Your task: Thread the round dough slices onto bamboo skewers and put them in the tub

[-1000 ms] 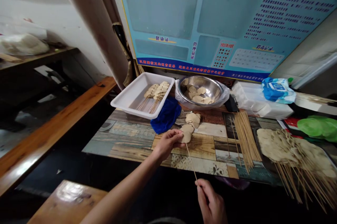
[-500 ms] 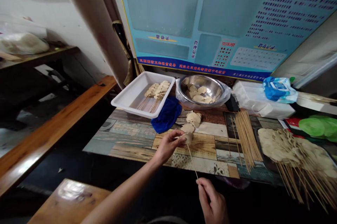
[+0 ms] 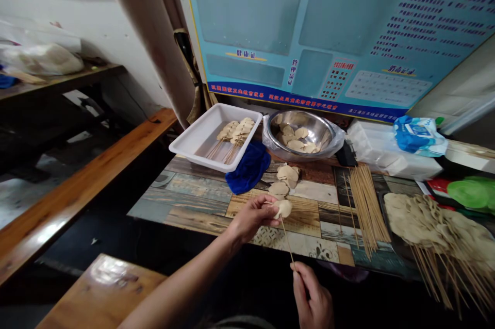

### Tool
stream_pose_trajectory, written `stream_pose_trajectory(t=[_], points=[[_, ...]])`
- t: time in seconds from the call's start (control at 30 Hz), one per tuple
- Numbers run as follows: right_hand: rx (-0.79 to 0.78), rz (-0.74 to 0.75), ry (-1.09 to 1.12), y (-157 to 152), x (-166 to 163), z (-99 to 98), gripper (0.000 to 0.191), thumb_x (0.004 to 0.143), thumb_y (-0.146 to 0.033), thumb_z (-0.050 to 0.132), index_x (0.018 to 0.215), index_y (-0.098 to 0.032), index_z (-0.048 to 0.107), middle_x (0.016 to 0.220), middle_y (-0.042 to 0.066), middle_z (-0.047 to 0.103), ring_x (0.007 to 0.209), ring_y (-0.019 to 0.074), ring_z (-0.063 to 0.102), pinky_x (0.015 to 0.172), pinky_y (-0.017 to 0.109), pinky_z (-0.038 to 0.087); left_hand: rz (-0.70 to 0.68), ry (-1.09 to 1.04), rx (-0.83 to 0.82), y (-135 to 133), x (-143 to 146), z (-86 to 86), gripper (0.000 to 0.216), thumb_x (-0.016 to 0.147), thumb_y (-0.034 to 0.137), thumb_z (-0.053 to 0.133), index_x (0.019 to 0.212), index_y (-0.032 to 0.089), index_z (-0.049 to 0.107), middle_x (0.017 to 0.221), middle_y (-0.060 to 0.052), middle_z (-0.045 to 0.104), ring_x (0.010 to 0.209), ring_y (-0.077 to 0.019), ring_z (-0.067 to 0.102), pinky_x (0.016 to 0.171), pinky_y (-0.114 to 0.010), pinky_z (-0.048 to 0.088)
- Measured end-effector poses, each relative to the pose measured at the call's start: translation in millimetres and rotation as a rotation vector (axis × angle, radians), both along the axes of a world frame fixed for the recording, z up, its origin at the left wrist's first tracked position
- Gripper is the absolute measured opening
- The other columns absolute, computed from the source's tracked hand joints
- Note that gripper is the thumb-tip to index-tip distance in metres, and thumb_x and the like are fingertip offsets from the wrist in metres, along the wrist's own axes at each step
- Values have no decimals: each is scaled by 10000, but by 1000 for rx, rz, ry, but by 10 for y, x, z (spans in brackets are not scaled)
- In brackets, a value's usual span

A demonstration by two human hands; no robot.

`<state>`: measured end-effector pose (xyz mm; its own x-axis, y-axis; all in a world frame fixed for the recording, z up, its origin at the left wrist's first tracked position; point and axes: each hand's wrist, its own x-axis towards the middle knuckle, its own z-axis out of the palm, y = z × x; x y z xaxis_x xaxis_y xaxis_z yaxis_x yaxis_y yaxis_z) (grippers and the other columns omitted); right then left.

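My left hand (image 3: 253, 219) pinches a thin, pale beige round slice (image 3: 284, 208) above the near part of the table. A thin wooden skewer (image 3: 287, 240) slants up to the slice, its upper end at the slice's lower edge. How far it goes in is hard to see. Below, at the table's front edge, my right hand (image 3: 312, 293) grips the skewer's lower end between thumb and fingers. Just beyond my left hand, several similar loose slices (image 3: 288, 173) lie on the wood-patterned table (image 3: 193, 192).
A white tray (image 3: 181, 151) with skewered slices stands back left beside a blue cloth (image 3: 247, 169). Behind the loose slices is a steel bowl (image 3: 328, 133) of slices. Bare skewers (image 3: 367, 205) lie to the right, near a dark tray piled with skewered slices (image 3: 429, 220).
The slice in my left hand has turned so its flat face shows more. My right hand still holds the skewer's lower end. The whole view has shifted slightly.
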<state>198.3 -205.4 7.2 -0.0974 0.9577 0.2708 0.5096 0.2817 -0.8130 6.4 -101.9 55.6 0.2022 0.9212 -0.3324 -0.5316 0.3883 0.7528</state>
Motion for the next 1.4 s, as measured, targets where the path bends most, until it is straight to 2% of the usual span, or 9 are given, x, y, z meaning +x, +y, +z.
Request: stream_pose_trajectory(t=[0.33, 0.5, 0.63, 0.7, 0.8, 0.9, 1.03, 1.2, 1.4], points=[[-37, -21, -3, -4, -20, 97, 308, 926, -395, 407, 936, -222, 661, 861, 61, 754, 788, 177, 728, 673, 193, 550, 219, 176, 222, -67, 124, -111, 339, 633, 350, 770, 837, 132, 610, 701, 3, 620, 632, -99, 566, 632, -229, 458], [-22, -22, -50, 20, 0, 74, 284, 927, -351, 396, 940, -220, 648, 867, 59, 753, 783, 174, 728, 669, 189, 553, 123, 131, 147, -195, 238, -185, 503, 639, 375, 766, 1043, 163, 552, 612, 35, 596, 576, -96, 562, 613, -222, 439], [28, 36, -161, 113, 62, 36, 253, 930, -275, 390, 985, -195, 624, 887, 75, 753, 794, 170, 731, 673, 172, 555, -62, 116, 86, -338, 349, -339, 579, 651, 396, 750, 1131, 167, 521, 646, 15, 621, 578, -118, 578, 594, -229, 437], [58, 36, -189, 150, 90, 39, 249, 931, -264, 393, 985, -185, 623, 868, 77, 757, 785, 172, 735, 657, 163, 556, -94, 269, 147, -305, 308, -399, 465, 712, 409, 691, 1089, 170, 563, 704, -14, 638, 632, -141, 590, 609, -245, 444], [80, -7, -193, 165, 111, 64, 272, 942, -277, 376, 956, -176, 628, 842, 84, 759, 756, 171, 738, 639, 160, 558, 68, 807, 404, -88, 128, -451, 213, 811, 355, 580, 904, 175, 645, 824, -54, 642, 762, -166, 576, 707, -280, 449], [86, -3, -198, 147, 119, 67, 267, 943, -268, 376, 957, -170, 625, 852, 89, 757, 761, 168, 737, 651, 161, 556, 174, 1283, 643, 166, -37, -489, 201, 846, 279, 520, 948, 181, 663, 944, -92, 614, 885, -209, 540, 814, -348, 430], [76, 29, -201, 126, 139, 19, 242, 935, -233, 392, 1002, -169, 616, 879, 87, 753, 796, 170, 733, 674, 159, 553, 135, 1541, 788, 277, -63, -533, 227, 864, 234, 487, 1001, 209, 666, 1003, -97, 589, 910, -223, 488, 812, -367, 404], [63, 36, -206, 125, 166, 4, 240, 931, -219, 385, 989, -165, 612, 873, 83, 749, 791, 162, 732, 675, 152, 548, 164, 1392, 786, 214, -1, -487, 140, 848, 205, 491, 837, 179, 627, 956, -80, 606, 898, -203, 488, 835, -365, 381], [42, 104, -174, 124, 161, 27, 218, 932, -215, 395, 1011, -172, 594, 908, 90, 745, 810, 148, 726, 700, 134, 537, 137, 591, 332, 249, -34, -345, 180, 806, 349, 546, 817, 175, 504, 659, 30, 524, 597, -104, 498, 599, -245, 433]])
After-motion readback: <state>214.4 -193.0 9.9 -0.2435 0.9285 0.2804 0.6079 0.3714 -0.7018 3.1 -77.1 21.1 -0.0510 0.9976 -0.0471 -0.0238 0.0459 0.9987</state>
